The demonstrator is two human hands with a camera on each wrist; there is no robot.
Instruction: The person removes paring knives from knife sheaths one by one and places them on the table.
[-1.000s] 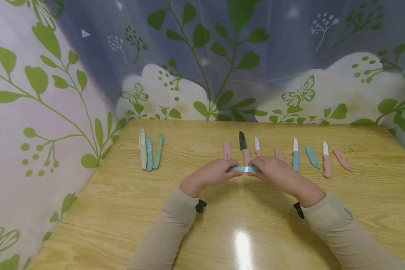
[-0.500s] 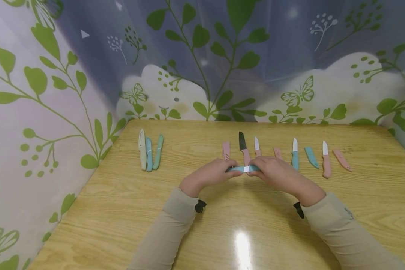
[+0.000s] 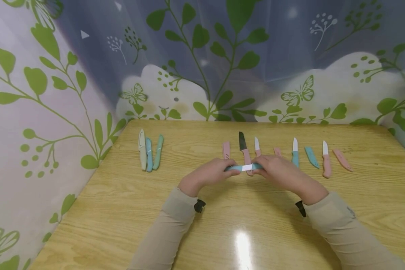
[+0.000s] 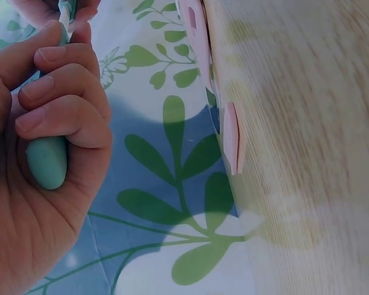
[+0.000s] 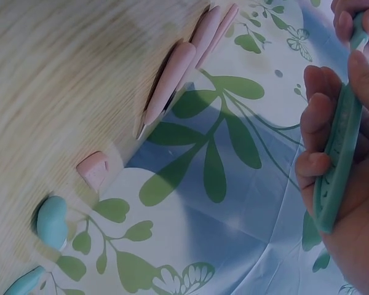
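Observation:
Over the middle of the table, my left hand (image 3: pixel 206 175) grips the blue-green handle of a paring knife. The rounded butt of that handle (image 4: pixel 47 165) shows below the curled fingers in the left wrist view. My right hand (image 3: pixel 283 174) holds the matching sheath (image 5: pixel 339 161), its slotted edge visible in the right wrist view. A short stretch of white blade (image 3: pixel 246 167) is exposed between the hands, with its tip hidden inside the sheath. Just beyond the hands lie a pink knife with a dark blade (image 3: pixel 243 142) and a pink sheath (image 3: pixel 226 149).
Three sheathed knives, cream (image 3: pixel 142 150), blue (image 3: pixel 149 154) and green (image 3: pixel 158 152), lie at the left. Rightward are a small pink knife (image 3: pixel 257 144), blue knife (image 3: pixel 295 152), blue sheath (image 3: pixel 312 156), pink knife (image 3: pixel 326 159) and pink sheath (image 3: pixel 342 160). A patterned curtain (image 3: pixel 189 75) borders the table's back.
My right hand has shifted slightly to the right with the sheath, and more of the white blade shows between the hands. The knives on the table have not moved.

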